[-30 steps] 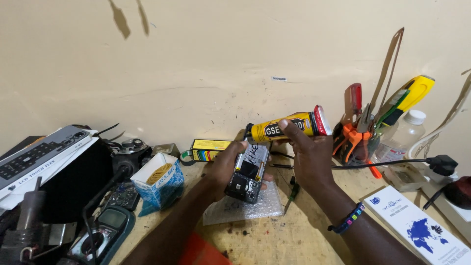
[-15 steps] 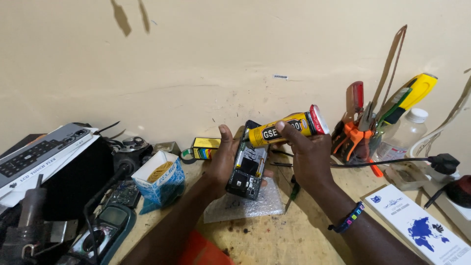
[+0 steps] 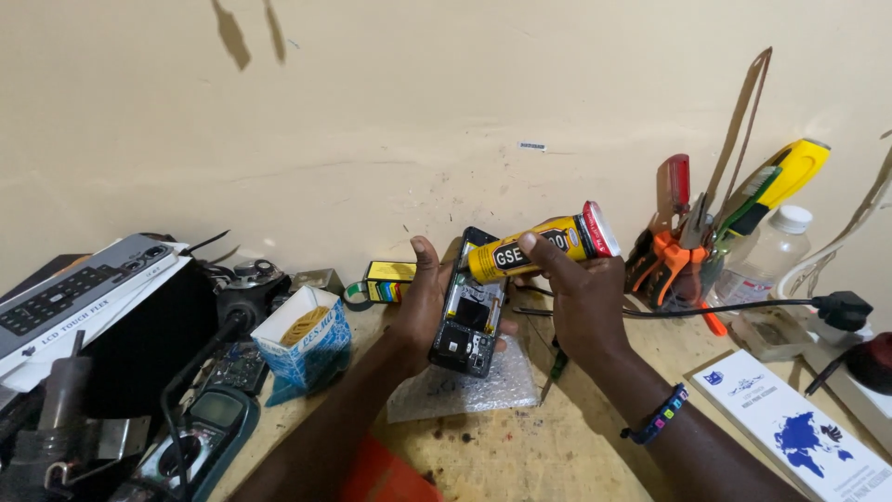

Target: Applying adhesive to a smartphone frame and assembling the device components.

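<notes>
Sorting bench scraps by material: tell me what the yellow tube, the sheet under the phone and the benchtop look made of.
Yellow tube: probably soft metal or plastic, glossy; smooth printed skin, red cap.
Sheet: clear plastic bubble wrap; translucent, with rows of bubbles.
Benchtop: bare wood, likely plywood; pale grain, matte, stained and speckled.

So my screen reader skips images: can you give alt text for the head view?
The left hand holds an opened phone upright while the right hand tips a yellow glue tube against its top edge, above a cluttered wooden workbench.

The left hand (image 3: 420,302) grips an opened phone (image 3: 469,311) above bubble wrap (image 3: 465,390) — the right hand (image 3: 581,302) presses a yellow glue tube (image 3: 539,246) against the phone's top.
</notes>
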